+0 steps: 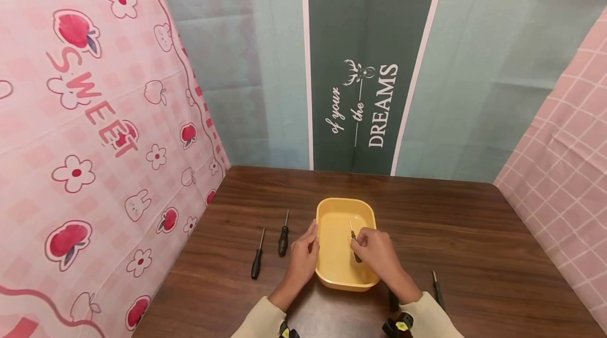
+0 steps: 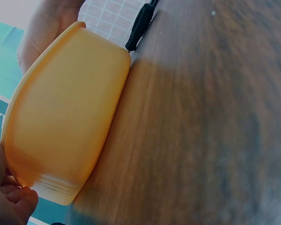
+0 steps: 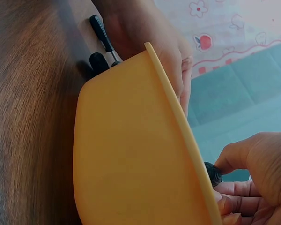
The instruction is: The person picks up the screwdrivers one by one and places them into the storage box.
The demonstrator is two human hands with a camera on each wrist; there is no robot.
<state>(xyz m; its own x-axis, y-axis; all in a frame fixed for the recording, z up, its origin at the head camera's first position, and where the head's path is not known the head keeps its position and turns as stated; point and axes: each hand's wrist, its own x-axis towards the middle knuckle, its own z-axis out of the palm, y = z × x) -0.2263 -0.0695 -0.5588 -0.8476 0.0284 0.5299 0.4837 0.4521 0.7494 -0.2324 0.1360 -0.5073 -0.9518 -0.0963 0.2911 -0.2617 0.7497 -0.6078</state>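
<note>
A deep yellow plastic tub [image 1: 345, 285] sits on the wooden table. My left hand [image 1: 302, 253] rests against its left side, fingers along the outer wall near the rim; the left wrist view shows those fingertips [image 2: 25, 201] touching the tub. Over the tub's right half, my right hand [image 1: 374, 251] pinches a small screwdriver [image 1: 358, 258] by its dark handle, the thin shaft pointing away from me. In the right wrist view only the screwdriver's black handle end [image 3: 213, 174] shows beside the fingers, with the tub's wall hiding the rest.
Left of the tub lie two black-handled screwdrivers, one nearer the tub [image 1: 283, 240] and one farther out [image 1: 256, 264]. Another screwdriver [image 1: 438, 290] lies right of my right forearm. A dark object [image 1: 393, 301] is partly hidden under that arm. Patterned cloths hang around the table [image 1: 474, 243].
</note>
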